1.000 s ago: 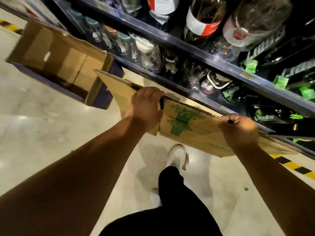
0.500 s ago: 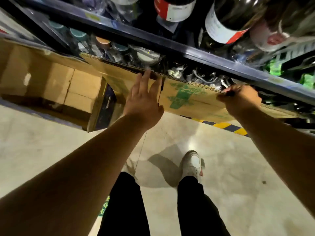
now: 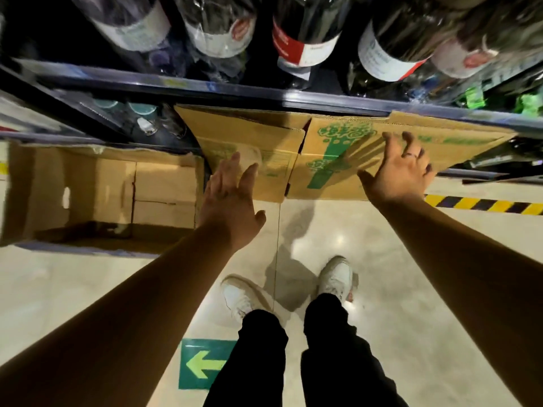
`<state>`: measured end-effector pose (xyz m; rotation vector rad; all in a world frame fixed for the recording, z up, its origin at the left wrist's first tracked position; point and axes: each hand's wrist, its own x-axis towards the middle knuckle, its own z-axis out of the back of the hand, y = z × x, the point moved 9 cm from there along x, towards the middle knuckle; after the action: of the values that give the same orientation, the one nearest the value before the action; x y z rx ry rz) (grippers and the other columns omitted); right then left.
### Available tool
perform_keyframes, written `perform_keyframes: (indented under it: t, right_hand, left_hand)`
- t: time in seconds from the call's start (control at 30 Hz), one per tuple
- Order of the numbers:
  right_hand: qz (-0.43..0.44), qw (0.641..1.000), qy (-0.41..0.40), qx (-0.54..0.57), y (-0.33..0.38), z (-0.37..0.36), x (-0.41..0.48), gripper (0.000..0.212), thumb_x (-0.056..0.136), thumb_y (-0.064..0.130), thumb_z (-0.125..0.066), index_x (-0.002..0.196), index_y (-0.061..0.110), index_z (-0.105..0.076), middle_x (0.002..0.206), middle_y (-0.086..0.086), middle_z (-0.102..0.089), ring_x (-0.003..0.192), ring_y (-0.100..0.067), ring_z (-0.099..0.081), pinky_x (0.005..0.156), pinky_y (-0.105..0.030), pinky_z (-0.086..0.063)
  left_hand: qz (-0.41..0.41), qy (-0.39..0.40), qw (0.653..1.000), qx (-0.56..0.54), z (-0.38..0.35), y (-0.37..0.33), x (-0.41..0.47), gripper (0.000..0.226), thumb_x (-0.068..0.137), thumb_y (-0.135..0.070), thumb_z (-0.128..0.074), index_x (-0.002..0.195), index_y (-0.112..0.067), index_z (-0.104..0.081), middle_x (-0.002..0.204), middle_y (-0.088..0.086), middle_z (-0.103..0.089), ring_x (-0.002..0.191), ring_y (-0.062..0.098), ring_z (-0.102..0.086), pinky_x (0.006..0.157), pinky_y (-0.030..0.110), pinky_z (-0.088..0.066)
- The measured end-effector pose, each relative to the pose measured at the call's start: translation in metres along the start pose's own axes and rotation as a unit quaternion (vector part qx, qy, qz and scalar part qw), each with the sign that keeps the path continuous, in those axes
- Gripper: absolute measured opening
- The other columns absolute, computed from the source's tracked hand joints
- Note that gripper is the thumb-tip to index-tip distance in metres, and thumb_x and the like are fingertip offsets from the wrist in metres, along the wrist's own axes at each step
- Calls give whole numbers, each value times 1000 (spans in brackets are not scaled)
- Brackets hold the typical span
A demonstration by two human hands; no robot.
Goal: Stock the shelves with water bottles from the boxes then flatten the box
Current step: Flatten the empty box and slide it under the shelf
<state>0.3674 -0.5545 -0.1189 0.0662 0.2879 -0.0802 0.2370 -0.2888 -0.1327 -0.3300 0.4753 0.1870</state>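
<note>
The flat brown cardboard box with green print (image 3: 338, 151) leans on the dark shop shelf (image 3: 205, 88), above the shiny floor (image 3: 88, 289). The left hand (image 3: 232, 201) and right hand (image 3: 396, 171) are wide, fingers spread, in front of it, holding nothing. An open brown cardboard box (image 3: 88, 186) lies just left.
</note>
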Motion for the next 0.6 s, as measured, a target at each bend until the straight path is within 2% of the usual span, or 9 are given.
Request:
perform_keyframes:
  t: [0.17, 0.3, 0.43, 0.6]
  right_hand:
    - [55, 997, 38, 33, 48, -28, -62, 78, 83, 41, -72, 149, 24, -35, 156, -10, -28, 142, -35, -27, 111, -54, -25]
    - [129, 985, 106, 49, 99, -60, -119, 74, 87, 43, -68, 150, 26, -34, 158, -9, -23, 145, -33, -20, 113, -53, -20]
    - [177, 970, 162, 40, 129, -88, -152, 71, 92, 46, -58, 152, 32, -24, 160, -3, -11, 147, -28, -12, 117, -48, -16]
    - [194, 965, 170, 50, 141, -121, -172, 72, 80, 35, -76, 144, 26, -46, 153, -9, -34, 139, -34, -35, 106, -52, -32]
  left_hand:
    - [62, -21, 997, -50, 1, 40, -17, 86, 85, -45, -70, 153, -21, -23, 158, 14, -26, 144, 36, -29, 115, 51, -36]
    - [134, 1, 989, -55, -22, 86, -28, 83, 84, -52, -69, 149, -19, -28, 145, 12, -42, 131, 33, -46, 106, 49, -46]
    - [191, 51, 978, -66, -45, 117, -25, 86, 88, -45, -68, 153, -16, -19, 145, 15, -40, 132, 36, -44, 106, 48, -43]
    - [298, 116, 943, -96, -83, 148, -17, 93, 93, -52, -61, 156, -12, -7, 147, 19, -42, 130, 39, -49, 99, 49, -47]
